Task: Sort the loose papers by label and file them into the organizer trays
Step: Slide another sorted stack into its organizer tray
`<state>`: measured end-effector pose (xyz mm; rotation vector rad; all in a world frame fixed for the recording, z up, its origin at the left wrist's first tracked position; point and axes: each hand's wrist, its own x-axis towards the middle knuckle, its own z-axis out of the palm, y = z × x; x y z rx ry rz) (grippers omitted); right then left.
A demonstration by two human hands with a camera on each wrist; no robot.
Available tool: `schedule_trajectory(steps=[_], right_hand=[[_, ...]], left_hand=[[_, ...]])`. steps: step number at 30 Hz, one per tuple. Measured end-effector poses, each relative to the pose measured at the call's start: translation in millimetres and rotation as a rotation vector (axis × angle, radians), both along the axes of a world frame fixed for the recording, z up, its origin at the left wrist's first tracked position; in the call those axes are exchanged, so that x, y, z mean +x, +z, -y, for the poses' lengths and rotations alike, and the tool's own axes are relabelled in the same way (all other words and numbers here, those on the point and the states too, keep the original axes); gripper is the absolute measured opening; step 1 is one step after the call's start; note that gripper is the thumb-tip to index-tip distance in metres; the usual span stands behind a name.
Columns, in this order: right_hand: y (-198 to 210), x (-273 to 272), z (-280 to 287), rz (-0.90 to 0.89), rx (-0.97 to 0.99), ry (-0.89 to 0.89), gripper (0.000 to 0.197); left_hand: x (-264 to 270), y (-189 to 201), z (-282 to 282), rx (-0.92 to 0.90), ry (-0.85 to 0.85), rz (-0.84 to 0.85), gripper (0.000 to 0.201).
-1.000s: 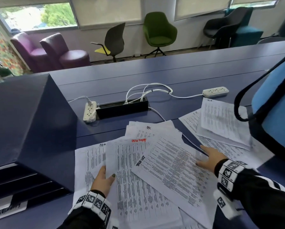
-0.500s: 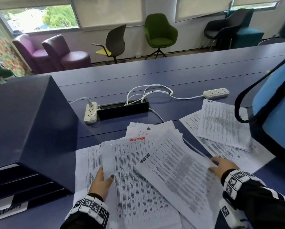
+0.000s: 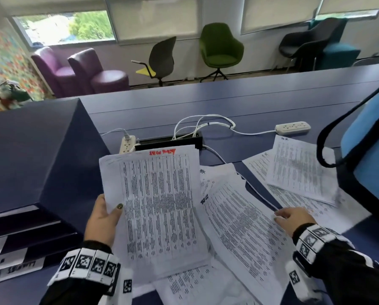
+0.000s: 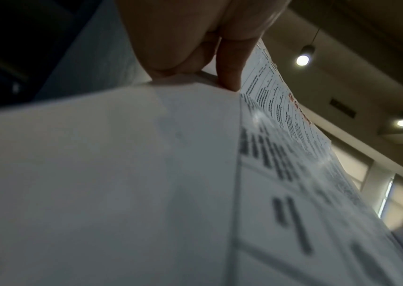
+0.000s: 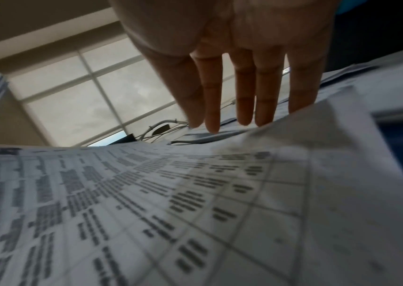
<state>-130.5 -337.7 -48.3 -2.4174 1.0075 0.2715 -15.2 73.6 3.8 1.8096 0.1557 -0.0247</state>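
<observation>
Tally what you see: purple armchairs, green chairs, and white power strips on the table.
Purple armchairs: 2
Green chairs: 1
White power strips: 2
Total: 5

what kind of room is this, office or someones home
Most likely an office meeting room or shared workspace: a long blue table with a built-in cable box, a row of chairs along the window wall, and a tray organizer for printed papers.
</observation>
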Motion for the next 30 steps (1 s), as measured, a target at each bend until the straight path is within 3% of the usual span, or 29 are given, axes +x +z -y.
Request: schedule_trajectory(steps=[6,10,12,14,17,19,21,26,30], right_hand=[[18,7,-25,-0.173,-0.045,0.14,0.033],[34,12,-51,0.032,0.085,0.156,0.038],[46,14,-72,0.207,0.344,0.19,0.042],[62,17,-102,0.376,0.658,0.159,0.073],[80,25,-143,0.43,0.956,0.179,0.116],[90,27,-166,0.453,1.181,0.187,0.124],[95,31,-186,0.522,1.227,0.151,0.119],[88,22,-233,0.765,0.975,0.207,0.085],[77,14,-261,0.808,0.979,0.139,0.061]], left_hand=[[-5,43,-17,-0.08,0.074,0.111,0.029],[-7,68,-27,-0.138,0.039,0.228,0.033],[-8,76,-33,-0.162,0.03,0.28,0.031],[-7,80,-39,-0.207,-0.009,0.285,0.033],[-8,77,-47,-0.275,-0.081,0.219,0.043],[-12,72,-53,-0.314,-0.128,0.175,0.041],[-17,69,-58,-0.353,-0.169,0.139,0.038],[-35,58,-76,-0.389,-0.246,0.069,0.035],[-41,44,-100,-0.383,-0.285,0.036,0.037]])
